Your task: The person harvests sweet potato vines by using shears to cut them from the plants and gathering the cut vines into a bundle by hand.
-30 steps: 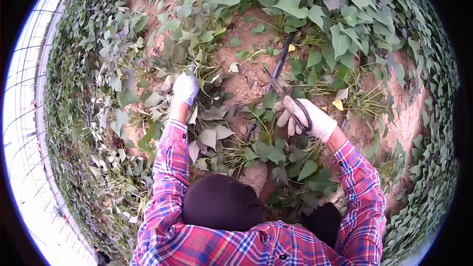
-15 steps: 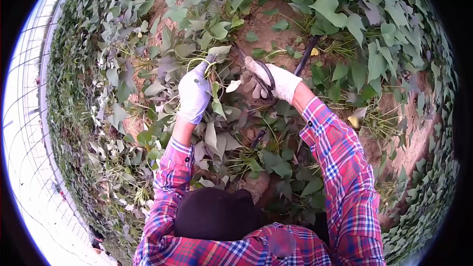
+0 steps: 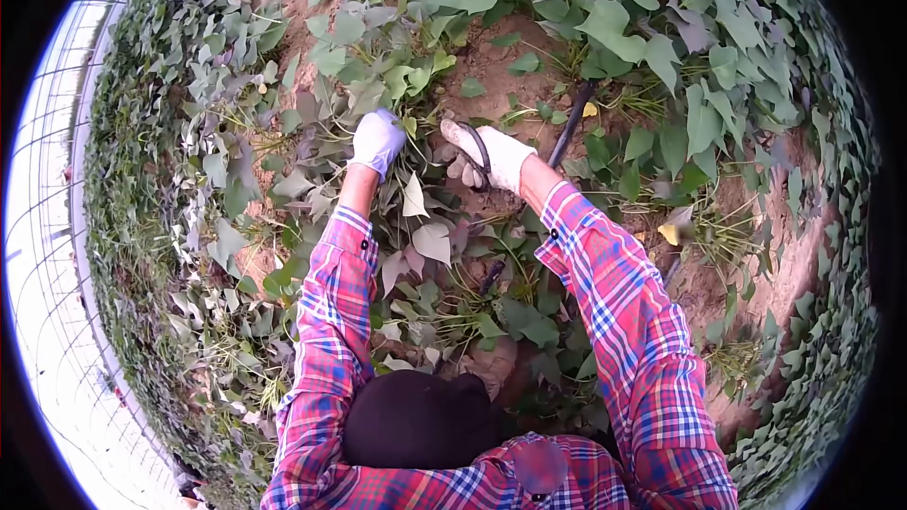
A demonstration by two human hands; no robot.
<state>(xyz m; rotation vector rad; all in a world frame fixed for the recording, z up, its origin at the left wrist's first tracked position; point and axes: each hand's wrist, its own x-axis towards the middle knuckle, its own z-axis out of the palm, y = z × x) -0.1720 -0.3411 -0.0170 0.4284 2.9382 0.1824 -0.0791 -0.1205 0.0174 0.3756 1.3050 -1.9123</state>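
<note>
My left hand, in a pale glove, is closed among the leafy sweet potato vines, with stems and leaves hanging beside and below it. Its fingertips are partly hidden by foliage. Just to the right is my right hand, in a white glove soiled at the fingers. It is closed on dark scissors, whose looped handle curves around the fingers. The blades are hard to make out against the plants. A small gap with leaves and soil separates the two hands.
A black hose runs over the reddish soil right of my right hand. Dense vines spread on all sides. A dark rounded thing is in front of my chest. A pale gridded strip borders the left side.
My left hand has moved slightly up and its fingers now sit deeper in the leaves. My right hand has shifted left with the scissors, closer to the left one.
</note>
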